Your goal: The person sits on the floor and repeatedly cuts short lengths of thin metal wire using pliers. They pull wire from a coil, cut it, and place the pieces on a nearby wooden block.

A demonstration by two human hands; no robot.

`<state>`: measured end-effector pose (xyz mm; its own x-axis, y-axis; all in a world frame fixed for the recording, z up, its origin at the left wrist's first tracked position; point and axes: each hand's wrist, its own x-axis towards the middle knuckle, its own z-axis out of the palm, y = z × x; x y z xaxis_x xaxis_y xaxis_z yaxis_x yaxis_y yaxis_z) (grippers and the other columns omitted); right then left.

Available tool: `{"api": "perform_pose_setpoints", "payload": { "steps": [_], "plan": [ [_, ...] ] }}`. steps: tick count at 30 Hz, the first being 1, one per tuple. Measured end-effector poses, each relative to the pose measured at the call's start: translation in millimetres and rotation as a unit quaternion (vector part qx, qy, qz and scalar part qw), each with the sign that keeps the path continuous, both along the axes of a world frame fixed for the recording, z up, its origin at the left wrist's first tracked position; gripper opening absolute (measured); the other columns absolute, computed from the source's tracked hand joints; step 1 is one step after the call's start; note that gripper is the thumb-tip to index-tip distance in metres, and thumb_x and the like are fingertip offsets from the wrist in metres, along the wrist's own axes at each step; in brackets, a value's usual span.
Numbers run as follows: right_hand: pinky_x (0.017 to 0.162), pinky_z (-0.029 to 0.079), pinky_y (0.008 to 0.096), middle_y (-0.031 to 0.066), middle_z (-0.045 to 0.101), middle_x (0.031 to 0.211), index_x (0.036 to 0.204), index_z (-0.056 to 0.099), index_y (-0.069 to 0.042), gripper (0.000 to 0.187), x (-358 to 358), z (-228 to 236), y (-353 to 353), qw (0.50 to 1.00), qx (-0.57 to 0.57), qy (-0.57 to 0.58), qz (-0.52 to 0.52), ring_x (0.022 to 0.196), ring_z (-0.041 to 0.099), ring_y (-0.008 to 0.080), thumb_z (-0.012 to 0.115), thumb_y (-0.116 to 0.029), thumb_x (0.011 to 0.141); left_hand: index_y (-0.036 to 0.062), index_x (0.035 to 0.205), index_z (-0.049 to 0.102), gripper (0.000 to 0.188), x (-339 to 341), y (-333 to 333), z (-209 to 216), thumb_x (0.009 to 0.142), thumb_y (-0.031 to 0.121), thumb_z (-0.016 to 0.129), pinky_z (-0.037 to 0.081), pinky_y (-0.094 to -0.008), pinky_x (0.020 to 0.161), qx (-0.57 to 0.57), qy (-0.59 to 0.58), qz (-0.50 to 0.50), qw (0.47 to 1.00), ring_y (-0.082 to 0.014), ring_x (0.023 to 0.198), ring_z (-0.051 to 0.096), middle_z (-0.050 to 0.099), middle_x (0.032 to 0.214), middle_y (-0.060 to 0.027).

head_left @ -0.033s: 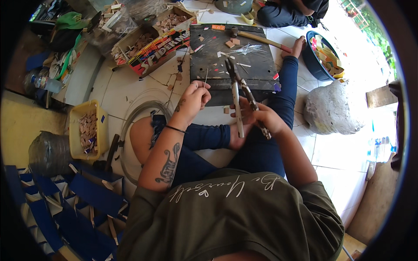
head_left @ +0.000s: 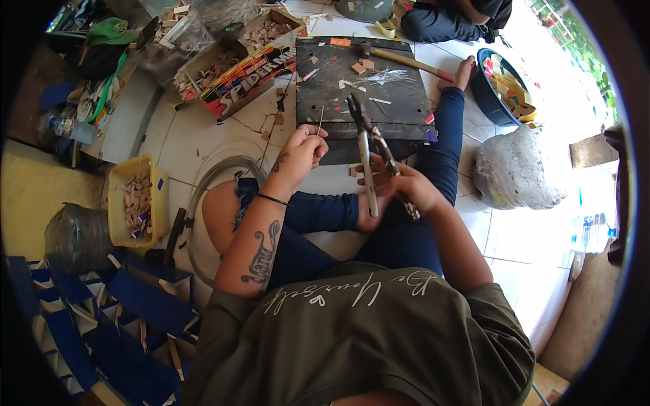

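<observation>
A thin straight piece of wire (head_left: 321, 119) stands up from my left hand (head_left: 302, 153), pinched between thumb and fingers. My right hand (head_left: 410, 185) grips long-handled pliers (head_left: 364, 126) with worn, partly white handles. Their dark jaws point away from me, over the near part of a low black table (head_left: 321, 91). The two handles are spread apart, and the jaws are apart from the wire. On the table lie a loose bunch of short wire pieces (head_left: 387, 76), small wooden blocks (head_left: 358, 68) and a wooden-handled hammer (head_left: 405, 59).
A wire coil (head_left: 196, 203) lies by my left knee. Further left are a yellow bin (head_left: 116, 210) of small wood pieces and several blue box shapes (head_left: 150, 298). A printed carton (head_left: 261, 73) holds more pieces. Right stand a blue basin (head_left: 485, 95) and a wrapped bundle (head_left: 518, 168). Another person (head_left: 440, 24) sits opposite.
The pliers have tilted slightly, with their jaws shifting a little left and toward me. My left hand and its wire look almost unmoved.
</observation>
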<state>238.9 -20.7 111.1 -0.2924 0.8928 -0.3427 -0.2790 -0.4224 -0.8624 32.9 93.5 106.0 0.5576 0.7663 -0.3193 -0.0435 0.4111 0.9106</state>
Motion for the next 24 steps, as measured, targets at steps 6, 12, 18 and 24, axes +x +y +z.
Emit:
{"api": "perform_pose_setpoints", "payload": {
  "steps": [6,12,18,24],
  "plan": [
    [0.079,0.039,0.0263,0.0096,0.052,0.094,0.124,0.04,0.001,0.058,-20.1,-16.0,-12.7,0.992,0.012,-0.127,0.006,0.086,0.048,0.0171,0.053,-0.006,0.068,0.0012,0.101,0.044,0.016,-7.5,-0.5,-1.9,0.09,0.011,0.038,0.024,-0.0173,0.04,0.04,0.039,-0.014,0.998,-0.0029,0.042,0.028,0.048,0.065,-0.0033],
    [0.088,0.036,0.0274,0.0075,0.051,0.105,0.127,0.037,0.001,0.061,-27.5,-6.2,-9.9,0.978,0.006,-0.194,0.073,0.096,0.047,0.0162,0.051,-0.003,0.067,0.004,0.096,0.039,0.01,-4.9,-2.5,-4.9,0.091,0.012,0.038,0.023,-0.0175,0.039,0.036,0.019,0.052,0.998,-0.0032,0.042,0.028,0.049,0.064,-0.0055],
    [0.085,0.038,0.0271,0.008,0.052,0.1,0.118,0.044,0.001,0.052,-37.8,-9.4,-0.6,0.976,0.028,-0.199,0.083,0.095,0.049,0.0165,0.052,-0.004,0.067,0.0041,0.095,0.037,0.008,-1.6,-3.4,-12.9,0.091,0.011,0.039,0.025,-0.0186,0.04,0.053,0.039,0.047,0.997,-0.0036,0.042,0.03,0.051,0.064,-0.0073],
    [0.083,0.041,0.0285,0.01,0.053,0.101,0.114,0.046,0.002,0.048,-41.0,-15.3,1.6,0.98,-0.002,-0.18,0.09,0.099,0.051,0.0182,0.047,-0.002,0.066,0.0039,0.094,0.037,0.007,2.0,-1.8,-16.7,0.092,0.011,0.039,0.025,-0.0192,0.039,0.078,0.061,0.055,0.994,-0.0037,0.042,0.032,0.051,0.063,-0.0064]
  ]
}}
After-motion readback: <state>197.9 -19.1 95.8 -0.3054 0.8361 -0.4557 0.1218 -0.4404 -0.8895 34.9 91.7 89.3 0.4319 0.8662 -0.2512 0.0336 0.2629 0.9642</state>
